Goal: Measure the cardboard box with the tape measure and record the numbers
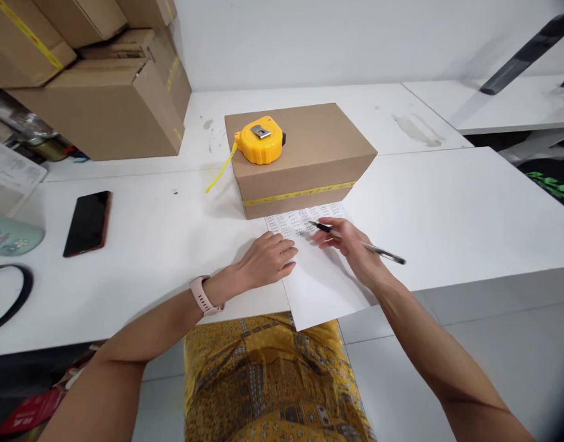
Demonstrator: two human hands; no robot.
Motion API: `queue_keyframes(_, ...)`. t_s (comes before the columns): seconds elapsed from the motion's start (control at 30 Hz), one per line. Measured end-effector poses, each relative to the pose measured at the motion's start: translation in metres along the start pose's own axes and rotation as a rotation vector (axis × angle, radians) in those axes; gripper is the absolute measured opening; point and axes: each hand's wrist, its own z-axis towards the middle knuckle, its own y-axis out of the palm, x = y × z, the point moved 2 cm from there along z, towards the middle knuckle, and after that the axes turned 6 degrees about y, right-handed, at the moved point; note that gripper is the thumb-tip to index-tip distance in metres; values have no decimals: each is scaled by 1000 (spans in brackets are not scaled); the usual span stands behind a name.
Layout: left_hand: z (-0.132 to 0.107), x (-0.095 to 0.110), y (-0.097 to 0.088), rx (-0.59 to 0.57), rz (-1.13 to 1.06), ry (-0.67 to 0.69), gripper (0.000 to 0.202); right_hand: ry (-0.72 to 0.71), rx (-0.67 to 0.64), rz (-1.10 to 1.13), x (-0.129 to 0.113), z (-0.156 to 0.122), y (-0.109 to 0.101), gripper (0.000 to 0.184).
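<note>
Head view: the right hand [343, 242] is gripping a pen [380, 250], its tip pointing left over a paper sheet [321, 288] lying beneath; the left hand [269, 259] is resting palm down, fingers slightly bent, on the sheet's left edge, near a cardboard box [309, 147].

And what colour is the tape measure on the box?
The tape measure is yellow with a silver clip, as the head view shows.
</note>
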Motion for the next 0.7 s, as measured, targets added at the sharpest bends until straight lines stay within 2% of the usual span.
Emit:
queue_keyframes(0.07, -2, 0, 0, 13, -19, -18, 22, 66, -39, 15, 4, 15, 12, 46)
queue_keyframes(0.13, -3, 1, 1, 13, -16, -32, 22, 83, 32, 9, 9, 29, 19, 42)
queue_keyframes(0.2, -5, 3, 3, 10, 20, -18, 23, 55, 121, 12, 14, 40, 24, 48)
queue_keyframes(0.27, -7, 7, 5, 8, 69, 15, 22, 23, 144, 11, 18, 45, 27, 48)
queue_keyframes(0.43, -9, 21, 8, 10, 145, 54, 26, 5, 140, -48, 25, 43, 24, 39)
queue_keyframes(0.57, -6, 28, 4, -41, 117, -18, 33, -11, 218, -258, 25, 35, 18, 32)
queue_keyframes(0.7, -4, 30, -1, -92, 76, -60, 37, -65, 138, -259, 27, 33, 21, 26)
